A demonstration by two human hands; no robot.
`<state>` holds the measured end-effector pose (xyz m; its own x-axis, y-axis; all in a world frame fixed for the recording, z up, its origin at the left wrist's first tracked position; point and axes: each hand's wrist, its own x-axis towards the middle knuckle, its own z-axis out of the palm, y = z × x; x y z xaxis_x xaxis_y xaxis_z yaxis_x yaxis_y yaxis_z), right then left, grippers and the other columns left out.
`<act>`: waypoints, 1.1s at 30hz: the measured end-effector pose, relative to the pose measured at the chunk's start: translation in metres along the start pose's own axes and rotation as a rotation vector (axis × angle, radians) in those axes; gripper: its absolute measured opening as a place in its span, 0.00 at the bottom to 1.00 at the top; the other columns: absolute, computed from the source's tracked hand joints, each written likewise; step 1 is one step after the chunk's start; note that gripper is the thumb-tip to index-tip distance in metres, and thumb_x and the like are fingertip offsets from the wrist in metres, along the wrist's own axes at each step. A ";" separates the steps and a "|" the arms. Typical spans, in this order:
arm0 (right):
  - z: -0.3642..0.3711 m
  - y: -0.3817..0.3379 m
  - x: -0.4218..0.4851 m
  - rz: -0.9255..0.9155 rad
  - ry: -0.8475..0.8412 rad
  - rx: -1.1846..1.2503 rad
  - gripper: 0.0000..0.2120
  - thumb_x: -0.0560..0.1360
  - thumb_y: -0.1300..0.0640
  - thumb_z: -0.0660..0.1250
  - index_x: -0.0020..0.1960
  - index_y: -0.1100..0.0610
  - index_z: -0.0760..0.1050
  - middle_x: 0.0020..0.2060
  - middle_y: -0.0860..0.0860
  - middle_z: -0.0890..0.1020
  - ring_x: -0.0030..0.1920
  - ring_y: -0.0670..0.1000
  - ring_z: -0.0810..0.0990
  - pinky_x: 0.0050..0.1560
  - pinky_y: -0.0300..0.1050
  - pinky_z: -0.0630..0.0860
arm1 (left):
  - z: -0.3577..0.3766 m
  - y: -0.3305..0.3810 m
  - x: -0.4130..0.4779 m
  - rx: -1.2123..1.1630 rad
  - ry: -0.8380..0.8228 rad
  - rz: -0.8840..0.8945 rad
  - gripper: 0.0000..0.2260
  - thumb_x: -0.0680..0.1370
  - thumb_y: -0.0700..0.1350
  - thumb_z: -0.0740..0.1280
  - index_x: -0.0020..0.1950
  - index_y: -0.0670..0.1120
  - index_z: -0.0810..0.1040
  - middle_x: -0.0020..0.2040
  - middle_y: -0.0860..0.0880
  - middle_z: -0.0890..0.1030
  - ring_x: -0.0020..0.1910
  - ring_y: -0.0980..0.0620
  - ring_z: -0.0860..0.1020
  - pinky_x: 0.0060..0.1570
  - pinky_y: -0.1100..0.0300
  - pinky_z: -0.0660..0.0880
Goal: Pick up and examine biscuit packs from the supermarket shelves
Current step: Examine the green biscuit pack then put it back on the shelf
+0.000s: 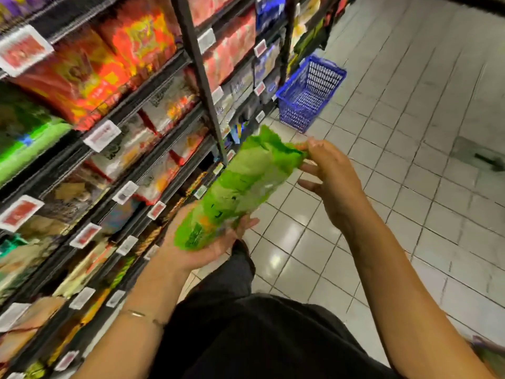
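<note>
Two hands on our green biscuit pack: left hand, palm spread, props the base; right hand pinches the top seam, probably angling it to read.

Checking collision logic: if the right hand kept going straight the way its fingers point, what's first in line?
The green biscuit pack: the right hand pinches its crimped top end. Beyond it the line seems to reach the lower shelves beside the blue basket, though depth is unclear.
</note>
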<state>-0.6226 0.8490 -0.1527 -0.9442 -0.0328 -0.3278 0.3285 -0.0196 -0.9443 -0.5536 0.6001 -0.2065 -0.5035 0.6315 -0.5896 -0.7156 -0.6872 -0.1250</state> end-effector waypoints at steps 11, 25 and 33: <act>-0.078 -0.019 0.169 0.408 -0.030 0.358 0.30 0.69 0.59 0.71 0.71 0.63 0.73 0.53 0.59 0.84 0.46 0.55 0.85 0.44 0.48 0.84 | 0.156 0.134 0.141 0.723 0.144 0.675 0.19 0.85 0.53 0.62 0.77 0.54 0.72 0.67 0.45 0.83 0.54 0.46 0.86 0.45 0.48 0.84; -0.181 -0.068 0.380 0.543 0.085 0.529 0.31 0.84 0.60 0.56 0.26 0.57 0.83 0.28 0.55 0.82 0.28 0.51 0.81 0.33 0.38 0.79 | 0.363 0.168 0.386 1.291 0.251 0.621 0.32 0.75 0.52 0.78 0.77 0.58 0.69 0.68 0.46 0.74 0.51 0.72 0.80 0.54 0.57 0.81; -0.277 -0.093 0.537 0.507 0.049 0.236 0.13 0.76 0.60 0.63 0.58 0.55 0.81 0.44 0.53 0.81 0.42 0.56 0.76 0.43 0.44 0.74 | 0.425 0.212 0.510 0.991 0.330 0.583 0.15 0.78 0.36 0.71 0.60 0.50 0.73 0.55 0.50 0.84 0.47 0.57 0.85 0.39 0.59 0.81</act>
<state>-1.1670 1.1102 -0.2492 -0.6651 -0.0502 -0.7451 0.7327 -0.2371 -0.6380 -1.1673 0.9289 -0.1945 -0.8311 0.0949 -0.5480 -0.5558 -0.1726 0.8132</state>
